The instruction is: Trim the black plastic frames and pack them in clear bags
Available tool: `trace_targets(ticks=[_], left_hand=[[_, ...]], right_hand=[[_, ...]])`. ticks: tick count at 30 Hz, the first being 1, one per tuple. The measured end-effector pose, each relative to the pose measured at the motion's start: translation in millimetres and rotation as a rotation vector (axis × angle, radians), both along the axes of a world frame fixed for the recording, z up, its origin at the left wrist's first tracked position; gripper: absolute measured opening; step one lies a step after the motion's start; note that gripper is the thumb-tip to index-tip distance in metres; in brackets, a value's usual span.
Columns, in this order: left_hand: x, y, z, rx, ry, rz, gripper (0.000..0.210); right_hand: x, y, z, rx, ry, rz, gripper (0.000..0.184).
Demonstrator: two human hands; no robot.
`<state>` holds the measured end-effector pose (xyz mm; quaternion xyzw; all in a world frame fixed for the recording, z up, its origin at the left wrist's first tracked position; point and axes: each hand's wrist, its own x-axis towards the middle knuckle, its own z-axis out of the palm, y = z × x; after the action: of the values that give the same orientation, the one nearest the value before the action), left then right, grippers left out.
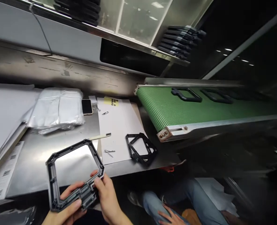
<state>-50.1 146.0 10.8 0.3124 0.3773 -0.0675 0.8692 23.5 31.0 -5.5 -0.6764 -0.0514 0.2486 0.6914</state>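
Observation:
Both my hands hold one black plastic frame (51, 175), tilted up over the front edge of the metal bench. My left hand (67, 207) grips its lower side, thumb on the near face and fingers behind. At the lower right corner, beside a ribbed block on the frame, my right hand (108, 193) pinches the rim. Beyond it, a white sheet (119, 125) bears a small brush (101, 136), a pair of tweezers (109, 151) and a small metal blade-like piece (105, 113). More black frames (142, 148) lie overlapped at the sheet's right edge.
A green conveyor belt (157, 109) at right carries several black frames (187, 94). Stacked clear plastic bags (57, 109) and a phone (87, 107) lie at the back left. Black parts (180, 40) are piled on the shelf above. A seated person's jeans (152, 203) show lower right.

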Motion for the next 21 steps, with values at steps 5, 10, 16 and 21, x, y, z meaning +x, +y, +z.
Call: trace_targets(ticks=[5,10,16,21], left_hand=[[5.8,13.0,9.5,0.003,-0.053,0.006,0.028],[0.4,28.9,26.0,-0.058,-0.155,-0.065,0.017],[-9.3,26.1,45.2,-0.034,-0.288,-0.035,0.016],[-16.7,24.9,48.1,0.094,-0.199,-0.133,0.044]], right_hand=[[32.2,-7.2,-20.1,-0.189,-0.246,0.152,0.036],[89.9,-29.9,-67.7,-0.484,-0.529,-0.042,0.035],[98.9,-38.0,-80.7,-0.583,-0.611,-0.048,0.026],[69.0,-35.5,-0.8,-0.496,-0.587,-0.019,0.031]])
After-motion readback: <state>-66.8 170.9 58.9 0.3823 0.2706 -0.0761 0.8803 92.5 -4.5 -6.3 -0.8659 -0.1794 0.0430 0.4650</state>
